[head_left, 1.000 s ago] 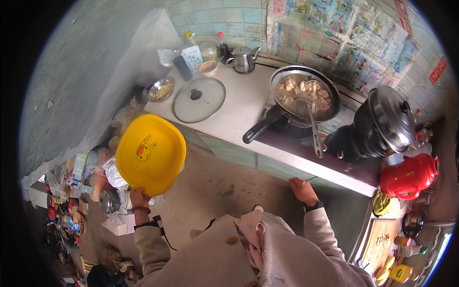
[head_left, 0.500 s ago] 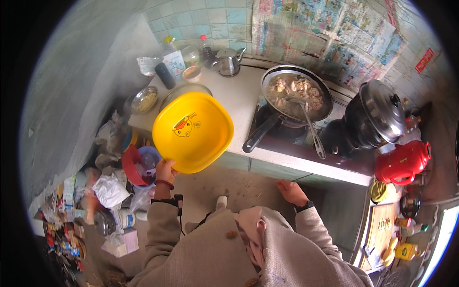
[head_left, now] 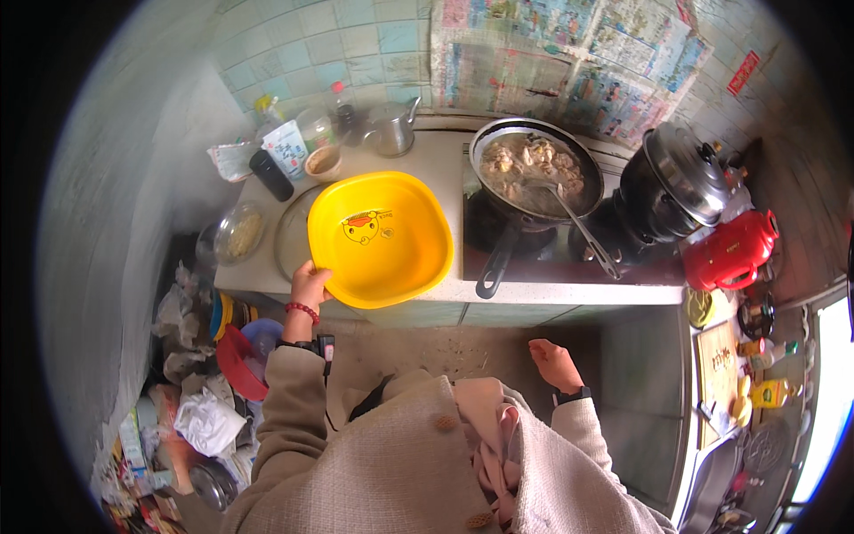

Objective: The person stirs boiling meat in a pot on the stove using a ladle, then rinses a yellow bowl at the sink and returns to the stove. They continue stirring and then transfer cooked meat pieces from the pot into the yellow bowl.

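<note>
My left hand (head_left: 310, 287) grips the near-left rim of a yellow plastic basin (head_left: 400, 267) with a cartoon duck printed inside. Its bottom shows bare, and it hovers or rests over the counter's front edge; I cannot tell which. My right hand (head_left: 553, 365) hangs in front of the counter, fingers curled together, with nothing seen in it. On the stove to the right, a long-handled wok (head_left: 583, 151) holds pieces of meat in bubbling liquid. A metal spatula (head_left: 587, 233) leans in the wok, its handle across the near rim.
A lidded steel pot (head_left: 680, 182) stands right of the wok, beside a red thermos (head_left: 731, 251). A kettle (head_left: 391, 129), bottles and a small bowl (head_left: 323, 164) line the back left. A glass bowl of pale food (head_left: 240, 233) sits at the left end. Bags and a red basin (head_left: 238, 360) crowd the floor.
The yellow basin in my left hand has shifted right over the counter, closer to the stove. My right hand stays low, fingers still curled. The whole view has turned a little.
</note>
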{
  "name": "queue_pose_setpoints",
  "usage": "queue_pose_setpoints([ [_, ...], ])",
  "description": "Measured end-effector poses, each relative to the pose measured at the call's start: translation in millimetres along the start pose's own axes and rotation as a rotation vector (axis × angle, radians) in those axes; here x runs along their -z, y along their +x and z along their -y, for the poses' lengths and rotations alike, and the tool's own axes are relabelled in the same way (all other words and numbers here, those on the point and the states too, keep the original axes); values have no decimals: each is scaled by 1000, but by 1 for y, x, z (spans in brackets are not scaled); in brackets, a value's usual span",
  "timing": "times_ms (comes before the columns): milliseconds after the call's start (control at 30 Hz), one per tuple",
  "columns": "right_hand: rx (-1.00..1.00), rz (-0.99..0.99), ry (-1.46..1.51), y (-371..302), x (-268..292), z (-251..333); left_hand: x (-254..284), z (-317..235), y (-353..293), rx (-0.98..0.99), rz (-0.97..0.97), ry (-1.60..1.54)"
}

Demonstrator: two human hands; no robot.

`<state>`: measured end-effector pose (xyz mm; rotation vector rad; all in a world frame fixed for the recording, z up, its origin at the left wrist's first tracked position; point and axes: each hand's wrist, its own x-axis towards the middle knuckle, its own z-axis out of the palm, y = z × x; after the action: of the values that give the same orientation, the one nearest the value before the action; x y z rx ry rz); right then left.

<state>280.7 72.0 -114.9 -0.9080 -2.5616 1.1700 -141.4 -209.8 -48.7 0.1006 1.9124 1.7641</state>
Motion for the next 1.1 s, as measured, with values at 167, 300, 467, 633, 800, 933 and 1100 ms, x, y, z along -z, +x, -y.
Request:
queue_pose_setpoints([
  [167, -60, -123, -24, -15, -11, 14, -5, -4, 18, -13, 112, 49],
  [300, -104, -235, 16, -20, -6, 22, -7, -3, 31, -44, 175, 58],
  [467, -98, -352, 27, -13, 27, 22, -8, -1, 29, -71, 177, 46],
  [633, -43, -371, -18, 11, 58, 18, -18, -9, 15, -100, 158, 102],
  [800, 37, -307, -36, 41, 59, 13, -24, -10, 2, -137, 150, 101],
  [933, 44, -244, -33, 51, 57, 12, -28, -8, -4, -134, 114, 106],
  [1100, 56, -222, -27, 50, 56, 3, -30, -1, -2, -190, 52, 155],
])
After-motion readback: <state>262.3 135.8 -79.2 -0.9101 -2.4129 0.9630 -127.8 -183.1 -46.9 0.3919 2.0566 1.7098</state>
